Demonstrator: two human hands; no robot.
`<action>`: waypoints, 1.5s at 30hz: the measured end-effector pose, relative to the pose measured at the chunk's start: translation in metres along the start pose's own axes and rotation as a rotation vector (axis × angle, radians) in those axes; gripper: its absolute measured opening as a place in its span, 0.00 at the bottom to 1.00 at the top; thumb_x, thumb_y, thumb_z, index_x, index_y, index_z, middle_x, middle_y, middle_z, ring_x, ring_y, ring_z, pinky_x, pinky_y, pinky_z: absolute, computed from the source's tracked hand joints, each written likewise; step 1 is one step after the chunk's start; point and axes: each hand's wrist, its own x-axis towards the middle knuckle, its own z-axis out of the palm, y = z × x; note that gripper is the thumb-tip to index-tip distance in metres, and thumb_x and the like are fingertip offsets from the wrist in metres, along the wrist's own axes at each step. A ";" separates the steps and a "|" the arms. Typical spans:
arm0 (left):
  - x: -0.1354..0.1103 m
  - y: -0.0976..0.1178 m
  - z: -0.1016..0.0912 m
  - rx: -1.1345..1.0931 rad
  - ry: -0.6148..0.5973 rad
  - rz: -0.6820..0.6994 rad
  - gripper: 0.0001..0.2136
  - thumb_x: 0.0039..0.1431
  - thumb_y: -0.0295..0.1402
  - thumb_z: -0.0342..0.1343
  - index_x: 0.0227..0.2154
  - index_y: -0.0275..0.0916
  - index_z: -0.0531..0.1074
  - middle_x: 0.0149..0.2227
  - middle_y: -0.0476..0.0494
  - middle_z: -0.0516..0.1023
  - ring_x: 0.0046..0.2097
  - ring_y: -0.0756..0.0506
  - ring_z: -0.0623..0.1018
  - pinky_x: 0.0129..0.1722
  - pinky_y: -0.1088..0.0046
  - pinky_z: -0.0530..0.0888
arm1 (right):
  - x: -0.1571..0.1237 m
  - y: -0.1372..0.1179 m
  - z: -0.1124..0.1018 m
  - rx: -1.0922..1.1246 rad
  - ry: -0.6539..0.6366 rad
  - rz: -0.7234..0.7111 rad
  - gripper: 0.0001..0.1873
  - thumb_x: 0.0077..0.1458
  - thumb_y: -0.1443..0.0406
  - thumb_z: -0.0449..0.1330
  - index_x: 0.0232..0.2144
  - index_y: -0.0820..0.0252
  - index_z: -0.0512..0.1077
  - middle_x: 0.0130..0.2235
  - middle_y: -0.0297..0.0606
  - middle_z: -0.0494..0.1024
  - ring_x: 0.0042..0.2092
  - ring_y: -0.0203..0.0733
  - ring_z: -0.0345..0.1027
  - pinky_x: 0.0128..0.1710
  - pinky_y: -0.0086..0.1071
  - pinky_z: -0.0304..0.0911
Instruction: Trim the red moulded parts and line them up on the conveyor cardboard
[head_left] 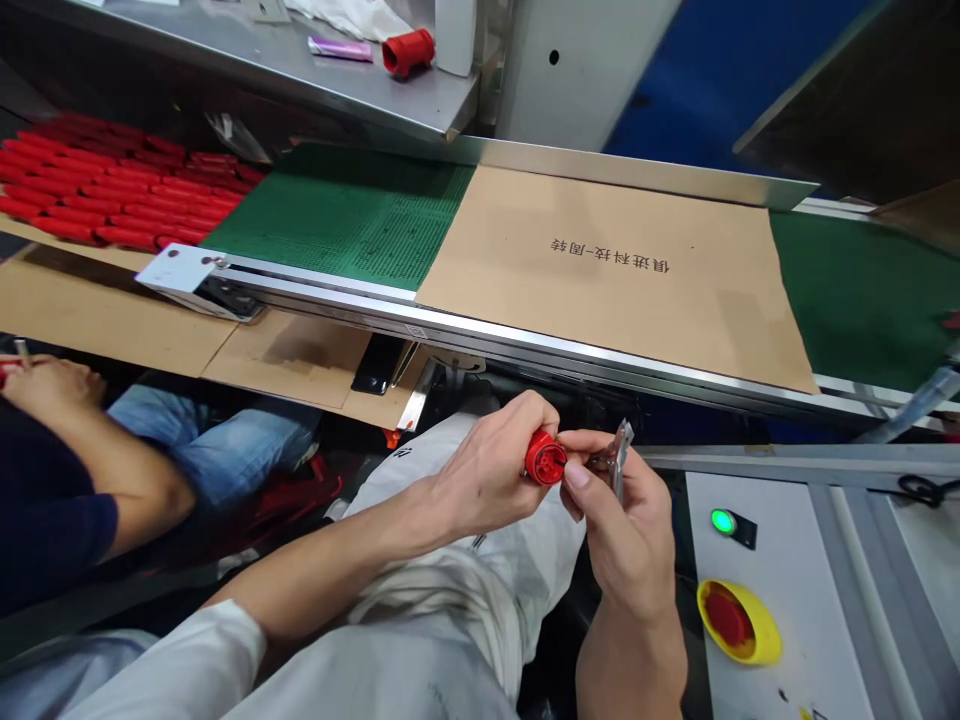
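My left hand [491, 460] is wrapped round a short red plastic tube-shaped part [545, 460], its open end turned toward my right hand. Inside that opening some red inner structure and a dark rim show. My right hand [630, 525] has thumb and forefinger brought together right at the part's mouth; anything pinched at their tips is too small to make out. A small silvery metal tool [621, 458] sticks up from between the right fingers, its kind unclear. Both hands are above my lap, in front of the conveyor's near rail.
A cardboard sheet [600, 310] lies on the green conveyor belt [337, 215]. Rows of red tubes [112, 190] fill the left end. On a metal shelf [262, 60] stands another red part [409, 52]. At right are a green-lit button [723, 521] and a yellow-shrouded red button [739, 620]. A co-worker's arm [142, 490] is at left.
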 end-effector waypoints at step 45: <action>0.010 0.025 0.002 -0.077 -0.191 -0.215 0.28 0.57 0.25 0.62 0.62 0.34 0.75 0.48 0.43 0.88 0.46 0.43 0.85 0.52 0.66 0.80 | 0.012 -0.042 -0.049 -1.462 0.026 -0.763 0.35 0.61 0.69 0.72 0.69 0.59 0.73 0.40 0.35 0.84 0.36 0.44 0.67 0.35 0.40 0.57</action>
